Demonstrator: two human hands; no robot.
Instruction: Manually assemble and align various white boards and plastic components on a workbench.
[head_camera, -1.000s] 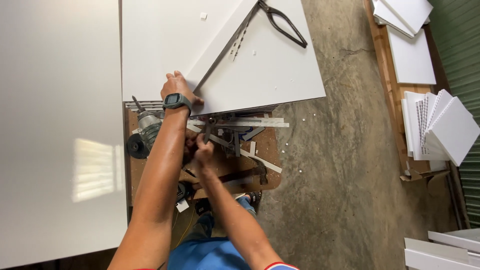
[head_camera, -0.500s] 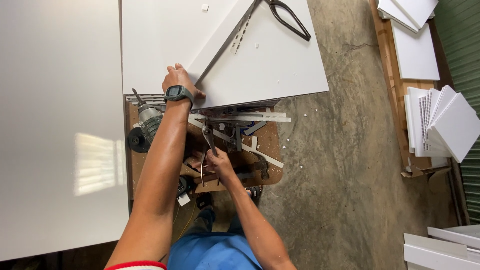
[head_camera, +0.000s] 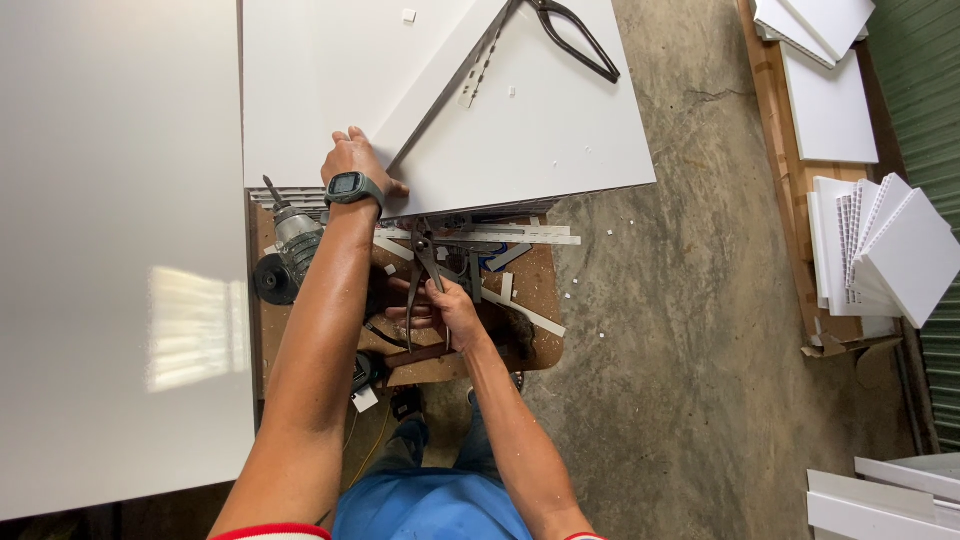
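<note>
Shears (head_camera: 428, 275) sit closed in my right hand's (head_camera: 440, 308) grip, near the cluttered wooden surface (head_camera: 535, 300). My left hand (head_camera: 352, 160) presses flat, fingers spread, on the white panel (head_camera: 540, 130) farther off.

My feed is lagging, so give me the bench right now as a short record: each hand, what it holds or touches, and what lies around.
left hand: flat on the edge of the white panel, watch on the wrist
right hand: gripping metal snips over the brown bench
beside left forearm: power tool on the bench
on panel: dark-handled shears, perforated metal strip
bench litter: white offcuts
floor, right: stacked white panels
</note>
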